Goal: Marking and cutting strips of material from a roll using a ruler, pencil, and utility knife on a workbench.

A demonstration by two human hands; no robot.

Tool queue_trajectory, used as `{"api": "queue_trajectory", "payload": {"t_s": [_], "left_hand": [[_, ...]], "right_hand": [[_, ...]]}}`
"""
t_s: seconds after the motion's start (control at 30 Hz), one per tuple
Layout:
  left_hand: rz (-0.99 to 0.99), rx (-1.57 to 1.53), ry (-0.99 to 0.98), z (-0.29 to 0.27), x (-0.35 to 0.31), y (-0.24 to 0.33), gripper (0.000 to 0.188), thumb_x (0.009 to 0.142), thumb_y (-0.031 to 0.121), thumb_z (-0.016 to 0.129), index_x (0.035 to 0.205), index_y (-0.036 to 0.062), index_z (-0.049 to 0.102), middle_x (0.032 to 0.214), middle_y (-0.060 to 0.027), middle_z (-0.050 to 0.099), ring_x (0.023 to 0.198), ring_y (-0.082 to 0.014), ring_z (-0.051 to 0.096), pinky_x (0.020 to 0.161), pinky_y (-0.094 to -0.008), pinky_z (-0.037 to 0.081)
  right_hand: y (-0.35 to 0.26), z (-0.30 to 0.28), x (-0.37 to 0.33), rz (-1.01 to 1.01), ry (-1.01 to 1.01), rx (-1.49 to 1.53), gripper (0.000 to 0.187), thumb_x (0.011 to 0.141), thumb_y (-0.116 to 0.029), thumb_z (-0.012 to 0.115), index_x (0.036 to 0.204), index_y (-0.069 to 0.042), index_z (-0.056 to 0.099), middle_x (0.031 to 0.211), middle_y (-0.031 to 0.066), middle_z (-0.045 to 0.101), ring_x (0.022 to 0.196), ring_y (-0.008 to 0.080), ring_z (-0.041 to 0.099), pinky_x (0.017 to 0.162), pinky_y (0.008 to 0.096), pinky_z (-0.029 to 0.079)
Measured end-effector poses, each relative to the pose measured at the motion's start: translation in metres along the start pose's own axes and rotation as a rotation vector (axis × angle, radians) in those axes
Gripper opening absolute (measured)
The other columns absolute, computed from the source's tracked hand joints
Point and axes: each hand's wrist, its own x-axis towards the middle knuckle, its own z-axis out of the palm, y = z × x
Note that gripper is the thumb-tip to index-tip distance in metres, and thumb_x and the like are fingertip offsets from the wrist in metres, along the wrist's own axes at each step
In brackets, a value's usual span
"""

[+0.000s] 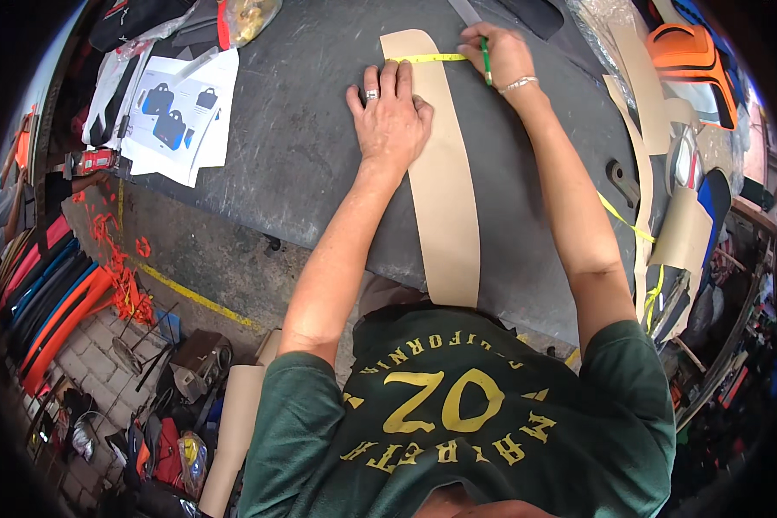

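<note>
A long tan strip of card or stiff paper [445, 190] lies lengthwise on the dark table, its rounded end pointing away from me. Across its far part runs a yellow tape measure [432, 59]. My left hand [390, 121], a ring on one finger, rests flat over the strip's left edge, its fingertips at the tape's left end. To the right of the strip, my right hand [502, 59] is closed around a green pen or pencil [486, 62], and the tape reaches its fingers. Just beyond that hand lies a grey ruler-like strip [466, 10].
Printed sheets with bag pictures [177, 112] lie at the table's left. On the right are a dark metal tool [623, 183], more tan pieces [643, 91], loose yellow tape [626, 220] and an orange bag [691, 60]. Rolled material [233, 432] stands below left.
</note>
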Motion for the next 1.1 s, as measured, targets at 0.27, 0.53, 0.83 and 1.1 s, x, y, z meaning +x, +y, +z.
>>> {"api": "queue_trajectory", "payload": {"t_s": [0.27, 0.53, 0.83, 1.1], "left_hand": [[0.023, 0.001, 0.009, 0.002, 0.003, 0.003, 0.054, 0.085, 0.026, 0.06, 0.136, 0.0078, 0.059, 0.136, -0.0097, 0.053, 0.13, -0.0307, 0.043, 0.105, -0.0572, 0.033], [0.0, 0.031, -0.012, 0.003, -0.001, 0.0, 0.052, 0.086, 0.027, 0.058, 0.136, 0.0151, 0.062, 0.137, -0.0103, 0.053, 0.131, -0.0312, 0.042, 0.105, -0.0586, 0.032], [-0.001, 0.034, -0.035, 0.003, 0.001, 0.004, 0.051, 0.093, 0.043, 0.06, 0.137, 0.0167, 0.062, 0.138, -0.01, 0.052, 0.132, -0.0311, 0.04, 0.105, -0.0588, 0.032], [-0.021, 0.048, -0.08, 0.005, 0.007, 0.008, 0.053, 0.089, 0.045, 0.061, 0.136, 0.0226, 0.064, 0.133, -0.0101, 0.053, 0.13, -0.0335, 0.04, 0.102, -0.0621, 0.032]], "right_hand": [[-0.037, 0.041, -0.001, 0.106, -0.152, 0.642, 0.032, 0.108, -0.027, 0.053, 0.129, -0.004, 0.061, 0.107, 0.006, 0.071, 0.082, 0.0132, 0.061, 0.08, 0.0286, 0.052], [-0.034, 0.038, -0.012, 0.197, 0.012, 0.451, 0.026, 0.099, -0.029, 0.068, 0.108, -0.005, 0.064, 0.078, 0.0074, 0.071, 0.068, 0.0172, 0.063, 0.065, 0.0323, 0.049], [-0.027, 0.036, -0.015, 0.212, -0.02, 0.626, 0.026, 0.101, -0.029, 0.066, 0.109, -0.005, 0.063, 0.086, 0.0089, 0.072, 0.081, 0.0174, 0.068, 0.074, 0.0319, 0.052], [-0.027, 0.035, -0.016, 0.191, -0.034, 0.571, 0.025, 0.1, -0.028, 0.068, 0.107, -0.005, 0.063, 0.08, 0.0089, 0.071, 0.072, 0.017, 0.065, 0.066, 0.0329, 0.05]]}}
